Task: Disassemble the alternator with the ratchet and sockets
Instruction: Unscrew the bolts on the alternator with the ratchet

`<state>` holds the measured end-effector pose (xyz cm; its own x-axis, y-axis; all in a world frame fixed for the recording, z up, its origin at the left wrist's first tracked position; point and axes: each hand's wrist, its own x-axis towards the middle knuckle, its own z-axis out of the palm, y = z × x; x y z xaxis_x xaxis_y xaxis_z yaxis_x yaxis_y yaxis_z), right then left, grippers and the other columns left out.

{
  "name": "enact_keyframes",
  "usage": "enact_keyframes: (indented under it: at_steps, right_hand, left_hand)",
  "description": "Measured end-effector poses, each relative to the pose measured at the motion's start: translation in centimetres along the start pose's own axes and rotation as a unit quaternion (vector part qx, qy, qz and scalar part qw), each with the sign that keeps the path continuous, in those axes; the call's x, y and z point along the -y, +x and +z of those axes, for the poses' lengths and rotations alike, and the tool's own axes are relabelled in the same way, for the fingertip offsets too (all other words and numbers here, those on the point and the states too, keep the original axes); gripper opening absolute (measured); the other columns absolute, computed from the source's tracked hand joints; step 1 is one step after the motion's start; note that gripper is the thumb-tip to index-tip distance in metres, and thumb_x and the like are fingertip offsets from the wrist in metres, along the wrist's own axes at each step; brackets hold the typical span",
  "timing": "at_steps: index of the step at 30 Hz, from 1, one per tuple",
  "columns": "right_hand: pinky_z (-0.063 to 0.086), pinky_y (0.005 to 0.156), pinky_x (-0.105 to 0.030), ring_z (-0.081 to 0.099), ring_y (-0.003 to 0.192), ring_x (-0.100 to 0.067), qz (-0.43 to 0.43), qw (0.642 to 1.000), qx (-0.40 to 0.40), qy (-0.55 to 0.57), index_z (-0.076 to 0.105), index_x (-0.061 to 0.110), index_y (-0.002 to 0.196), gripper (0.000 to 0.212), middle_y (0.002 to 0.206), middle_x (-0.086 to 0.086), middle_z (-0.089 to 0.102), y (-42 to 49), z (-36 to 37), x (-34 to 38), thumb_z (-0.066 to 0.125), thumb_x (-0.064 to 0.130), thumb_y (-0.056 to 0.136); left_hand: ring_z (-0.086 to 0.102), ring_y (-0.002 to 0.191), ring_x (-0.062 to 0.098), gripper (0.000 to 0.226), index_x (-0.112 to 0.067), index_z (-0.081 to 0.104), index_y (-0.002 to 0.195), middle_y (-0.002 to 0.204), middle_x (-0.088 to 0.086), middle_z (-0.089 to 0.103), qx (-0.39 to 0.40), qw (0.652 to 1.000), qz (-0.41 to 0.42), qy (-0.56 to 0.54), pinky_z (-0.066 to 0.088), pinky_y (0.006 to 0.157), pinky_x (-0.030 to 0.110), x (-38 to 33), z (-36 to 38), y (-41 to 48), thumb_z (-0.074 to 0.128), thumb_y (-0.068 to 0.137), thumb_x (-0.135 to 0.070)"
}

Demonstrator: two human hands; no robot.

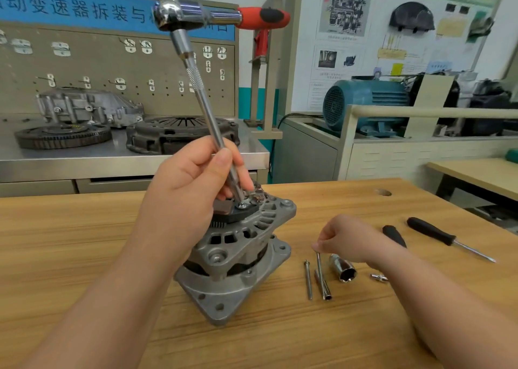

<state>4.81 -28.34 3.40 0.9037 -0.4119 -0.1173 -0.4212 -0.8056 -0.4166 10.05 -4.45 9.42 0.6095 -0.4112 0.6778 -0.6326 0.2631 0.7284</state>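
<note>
Chrome ratchet w/ red-black plastic grip (196, 15) was mirror-glossy, its steel extension bar (207, 108) smooth w/ a knurled band. Grey cast-metal alternator (238, 245) looked matt, rough; light wood-grain table (70, 242) smooth.

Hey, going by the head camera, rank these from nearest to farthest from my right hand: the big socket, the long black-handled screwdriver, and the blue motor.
1. The big socket: on the table, just below the right hand.
2. The long black-handled screwdriver: on the table too, further to the right.
3. The blue motor: far back, beyond the table.
</note>
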Motion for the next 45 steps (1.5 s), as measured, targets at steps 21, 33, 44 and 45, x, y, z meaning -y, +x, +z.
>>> enact_keyframes:
  at_steps: [21, 33, 44, 45]
  right_hand:
    - [0.049, 0.08, -0.021, 0.06, 0.099, -0.001, -0.182, 0.952, -0.131, 0.209, 0.054, 0.04, 0.124, 0.038, 0.112, 0.022, 0.06, 0.6, -0.4, 1.8, 0.05, 0.012, 0.098]
    - [0.032, 0.086, -0.001, 0.043, 0.109, 0.01, -0.333, 0.921, -0.197, -0.041, 0.059, 0.037, 0.128, 0.044, 0.118, 0.028, 0.054, -7.1, 0.5, 4.2, 0.045, 0.041, 0.086]
    - [0.048, 0.053, -0.021, 0.052, 0.07, -0.008, -0.381, 0.887, -0.234, -0.116, 0.063, 0.032, 0.123, 0.047, 0.085, 0.008, 0.051, -10.1, 3.9, 7.5, 0.047, 0.039, 0.079]
    - [0.048, 0.053, -0.022, 0.052, 0.069, -0.008, -0.384, 0.885, -0.237, -0.117, 0.062, 0.032, 0.123, 0.048, 0.083, 0.008, 0.05, -10.0, 4.1, 7.6, 0.046, 0.038, 0.079]
  left_hand:
    - [0.05, 0.06, 0.01, 0.028, -0.035, 0.063, 0.071, 0.072, -0.002, 0.069, 0.025, 0.999, -0.039, 0.016, 0.044, 0.059, 0.016, -0.1, -1.2, 0.1, 0.041, 0.087, -0.031]
    - [0.051, 0.056, 0.008, 0.026, -0.033, 0.065, 0.072, 0.074, -0.001, 0.071, 0.042, 0.997, -0.057, 0.02, 0.044, 0.057, 0.022, -0.6, -1.4, -0.2, 0.043, 0.085, -0.03]
    - [0.054, 0.057, 0.002, 0.027, -0.02, 0.058, 0.085, 0.073, -0.002, 0.07, 0.062, 0.995, -0.026, 0.071, 0.047, 0.059, 0.015, -0.4, -1.4, -0.2, 0.041, 0.098, -0.003]
    - [0.054, 0.057, 0.001, 0.026, -0.02, 0.056, 0.086, 0.073, -0.002, 0.07, 0.067, 0.995, -0.025, 0.074, 0.047, 0.058, 0.015, -0.6, -1.6, -0.2, 0.041, 0.098, -0.002]
